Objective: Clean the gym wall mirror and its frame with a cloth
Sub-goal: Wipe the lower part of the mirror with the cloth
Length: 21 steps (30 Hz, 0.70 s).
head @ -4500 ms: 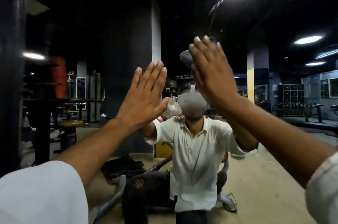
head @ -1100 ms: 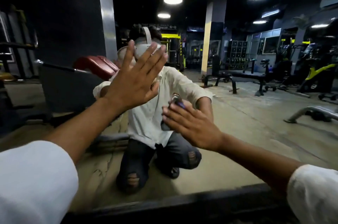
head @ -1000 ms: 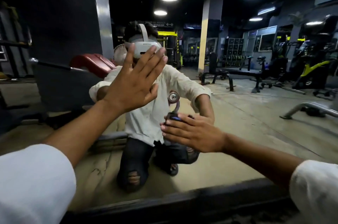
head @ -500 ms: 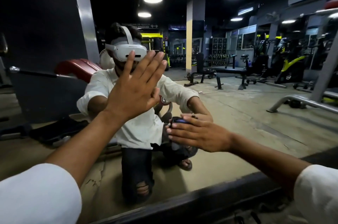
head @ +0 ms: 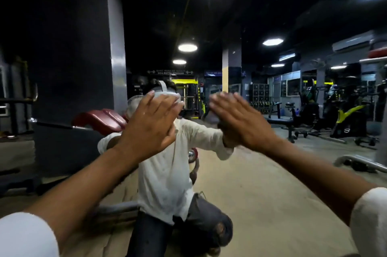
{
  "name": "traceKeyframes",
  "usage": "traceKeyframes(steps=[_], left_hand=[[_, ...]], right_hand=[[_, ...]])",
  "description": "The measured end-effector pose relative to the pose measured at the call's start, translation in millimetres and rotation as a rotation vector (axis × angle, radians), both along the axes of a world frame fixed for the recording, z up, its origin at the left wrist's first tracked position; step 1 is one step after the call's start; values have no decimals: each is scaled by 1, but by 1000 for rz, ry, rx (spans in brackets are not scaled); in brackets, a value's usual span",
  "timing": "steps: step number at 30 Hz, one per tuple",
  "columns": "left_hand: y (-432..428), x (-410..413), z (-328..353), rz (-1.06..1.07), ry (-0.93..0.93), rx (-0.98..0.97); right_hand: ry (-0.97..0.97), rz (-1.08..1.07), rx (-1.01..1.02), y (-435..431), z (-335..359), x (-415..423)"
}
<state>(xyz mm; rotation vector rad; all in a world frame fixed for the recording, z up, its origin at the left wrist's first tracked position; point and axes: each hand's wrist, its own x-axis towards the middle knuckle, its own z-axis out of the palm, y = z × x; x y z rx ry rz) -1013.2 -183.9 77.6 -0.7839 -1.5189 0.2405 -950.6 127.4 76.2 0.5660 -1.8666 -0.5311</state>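
Observation:
The wall mirror (head: 272,194) fills the view and reflects me kneeling in a white shirt. My left hand (head: 149,129) lies flat on the glass at centre with its fingers straight and nothing under it. To its right, my right hand (head: 240,122) is also flat on the glass with its fingers straight, and it is blurred. A sliver of grey cloth (head: 207,115) shows at the left edge of that hand. The rest of the cloth is hidden under the palm.
The mirror reflects a red padded bench (head: 98,119) at the left, a yellow-and-grey pillar (head: 230,76), and gym machines (head: 345,110) at the right. A dark strip of the mirror's frame (head: 343,255) shows at the bottom right.
My right hand has swept up the glass from waist height to head height, level with the left hand. My view has tilted up, so most of the bottom frame has left the picture. The left hand stays flat.

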Motion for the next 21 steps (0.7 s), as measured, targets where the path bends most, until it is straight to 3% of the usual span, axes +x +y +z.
traceKeyframes(steps=[2,4,6,9,11,15,17,19,21], left_hand=[[33,1,32,44,-22,35],[61,-1,51,106,-58,123],[77,-8,54,117,-84,179],[77,-14,49,99,-41,181],[75,-13,48,99,-12,192],[76,-12,48,118,0,199],[75,-11,48,142,-1,195],[77,-9,47,176,-13,190],[79,-6,45,216,-26,199]], right_hand=[[96,54,-326,13,52,3],[134,108,-480,14,75,-3],[127,85,-356,11,71,-14],[21,60,117,35,63,-21],[17,81,225,62,92,-20],[224,255,-364,88,152,-20],[274,310,-552,77,155,-23],[264,325,-546,60,139,-27],[222,321,-398,47,107,-30]])
